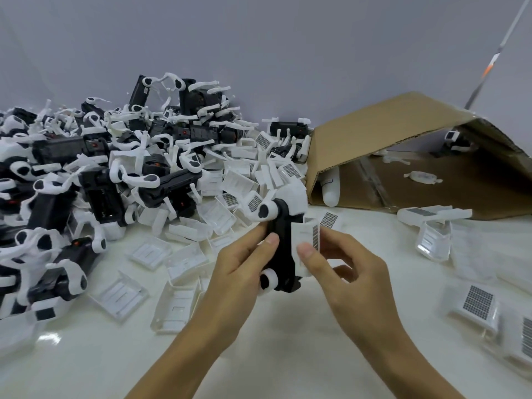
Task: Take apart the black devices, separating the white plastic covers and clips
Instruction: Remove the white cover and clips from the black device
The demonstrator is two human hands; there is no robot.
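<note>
Head view shows our left hand [244, 263] curled round the narrow black plastic device [283, 254], thumb pressed on its side, while our right hand [342, 263] pinches the thin white ribbed plastic cover [305, 249] under its thumb tip. Both look light and stiff; we judge the cover brittle, best gripped by its edges, close to the fingertips

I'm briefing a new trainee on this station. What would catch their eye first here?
The huge pile of black devices with white clips, heaped at left. Then, front and centre, the left hand gripping one black device while the right hand pinches its white cover.
</note>
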